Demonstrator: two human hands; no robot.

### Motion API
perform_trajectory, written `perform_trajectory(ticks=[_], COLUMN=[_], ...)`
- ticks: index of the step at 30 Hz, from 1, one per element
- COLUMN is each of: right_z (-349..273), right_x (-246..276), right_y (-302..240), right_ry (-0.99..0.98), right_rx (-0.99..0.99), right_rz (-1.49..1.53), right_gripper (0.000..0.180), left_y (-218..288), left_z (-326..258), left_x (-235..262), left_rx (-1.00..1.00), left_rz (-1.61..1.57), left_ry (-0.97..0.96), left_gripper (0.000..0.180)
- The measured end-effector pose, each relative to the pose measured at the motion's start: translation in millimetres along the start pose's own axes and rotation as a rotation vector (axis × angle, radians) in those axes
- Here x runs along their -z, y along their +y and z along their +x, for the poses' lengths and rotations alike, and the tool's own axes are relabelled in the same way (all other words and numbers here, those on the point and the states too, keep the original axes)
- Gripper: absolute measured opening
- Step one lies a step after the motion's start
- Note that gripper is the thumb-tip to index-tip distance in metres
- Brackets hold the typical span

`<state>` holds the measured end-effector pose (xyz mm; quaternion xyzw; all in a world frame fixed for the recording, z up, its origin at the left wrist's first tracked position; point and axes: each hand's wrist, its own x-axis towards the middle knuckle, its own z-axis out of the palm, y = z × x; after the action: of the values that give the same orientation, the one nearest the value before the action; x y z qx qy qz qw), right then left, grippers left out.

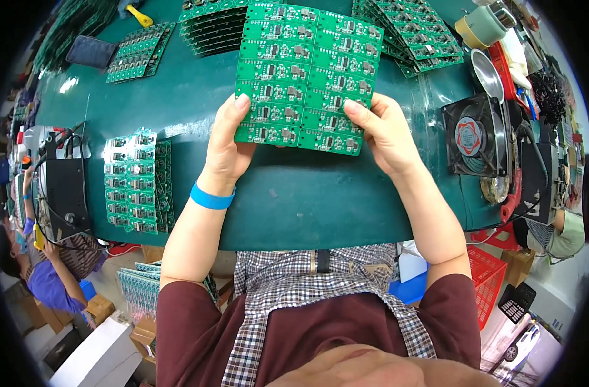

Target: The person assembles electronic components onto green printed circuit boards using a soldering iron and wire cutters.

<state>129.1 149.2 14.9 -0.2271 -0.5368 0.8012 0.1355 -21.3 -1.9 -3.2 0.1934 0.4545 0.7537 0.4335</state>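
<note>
Between my two hands is a green circuit board panel (307,84), made up of two columns of small boards fitted with chips and other parts. My left hand (230,132), with a blue band at the wrist, grips its lower left edge, thumb on the front face. On the opposite edge, my right hand (386,132) pinches the panel with its thumb on top. The fingers behind the panel are mostly hidden. Its face is turned up toward me, above the green table mat (307,206).
Stacked board panels (210,29) stand behind, with more panels (417,32) at far right. Another stack (133,184) lies at left, near a phone (90,51). A black fan (475,135), steel bowl (487,74) and green flask (485,27) line the right side. Co-workers sit at both sides.
</note>
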Motion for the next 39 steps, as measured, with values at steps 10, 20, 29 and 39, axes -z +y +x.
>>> perform_trajectory(ticks=[10, 20, 29, 39], right_z=[-0.1, 0.8, -37.9, -99.3], right_x=[1.7, -0.3, -83.1, -91.3], right_y=[7.2, 8.7, 8.7, 26.6], right_ry=[-0.088, -0.076, 0.143, 0.089], right_rx=[0.032, 0.031, 0.035, 0.181], right_rz=[0.084, 0.078, 0.602, 0.185], right_gripper=[0.025, 0.023, 0.019, 0.028], left_y=[-1.0, 1.8, -22.6, -20.0], left_z=[2.7, 0.8, -38.9, -64.6], left_x=[5.8, 8.8, -44.1, -68.7], left_rx=[0.08, 0.079, -0.011, -0.065], left_rz=[-0.301, -0.383, 0.014, -0.217], left_ry=[0.112, 0.084, -0.151, -0.011], left_gripper=[0.037, 0.052, 0.07, 0.024])
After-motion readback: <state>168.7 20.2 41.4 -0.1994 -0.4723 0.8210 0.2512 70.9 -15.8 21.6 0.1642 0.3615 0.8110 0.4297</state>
